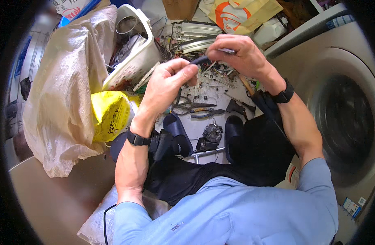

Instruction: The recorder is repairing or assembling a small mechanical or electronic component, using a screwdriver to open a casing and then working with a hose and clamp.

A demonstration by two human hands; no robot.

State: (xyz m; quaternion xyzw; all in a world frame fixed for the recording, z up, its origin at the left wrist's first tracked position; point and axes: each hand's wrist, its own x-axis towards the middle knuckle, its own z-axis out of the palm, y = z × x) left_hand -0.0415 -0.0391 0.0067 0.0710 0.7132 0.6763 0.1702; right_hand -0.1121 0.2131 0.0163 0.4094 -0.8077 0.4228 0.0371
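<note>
A short stretch of dark cable point(200, 60) runs between my two hands, above the littered floor. My left hand point(169, 79) is closed on its left part, thumb laid along the top. A thinner dark length hangs down below that hand. My right hand point(241, 55), higher and farther right, pinches the other end with bent fingers. A small silvery metal piece point(227, 51) shows at its fingers; whether it belongs to the cable I cannot tell. Beneath the hands lie dark-handled scissors point(183, 108) and pliers point(208, 113) with blue and yellow handles.
A white bin point(132, 69) of scrap and a large translucent plastic sack point(69, 90) stand left, beside a yellow bag point(112, 114). A front-loading washing machine point(342, 110) is at right. Scrap wires and metal strips point(197, 30) lie ahead. Between my slippers sits a coil-like part point(213, 131).
</note>
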